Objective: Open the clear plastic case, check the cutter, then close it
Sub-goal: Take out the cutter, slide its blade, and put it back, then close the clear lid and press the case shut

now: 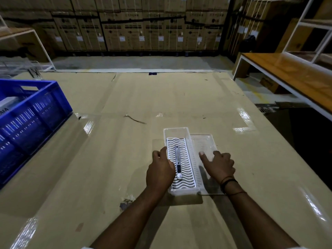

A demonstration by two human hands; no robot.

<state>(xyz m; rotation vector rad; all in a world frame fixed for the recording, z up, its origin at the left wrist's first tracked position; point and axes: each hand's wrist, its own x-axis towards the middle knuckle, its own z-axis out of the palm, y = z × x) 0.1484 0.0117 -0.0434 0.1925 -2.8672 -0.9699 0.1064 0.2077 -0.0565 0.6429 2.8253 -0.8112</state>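
The clear plastic case (177,133) lies open on the taped cardboard table, just in front of me. A white wavy insert (186,169) fills its base. On that insert rests the silver cutter (178,161), lengthwise, with a dark slider near its near end. The clear lid (204,142) lies flat to the right of the base. My left hand (160,169) grips the base's left wall, thumb over the rim. My right hand (220,165) rests on the lid, index finger stretched forward and pressing on it.
A blue slotted crate (34,114) stands at the left, holding a white box. A wooden bench with a white frame (291,76) runs along the right. Stacked cardboard cartons (136,29) line the back wall. A torn patch of tape (125,203) marks the table near my left forearm.
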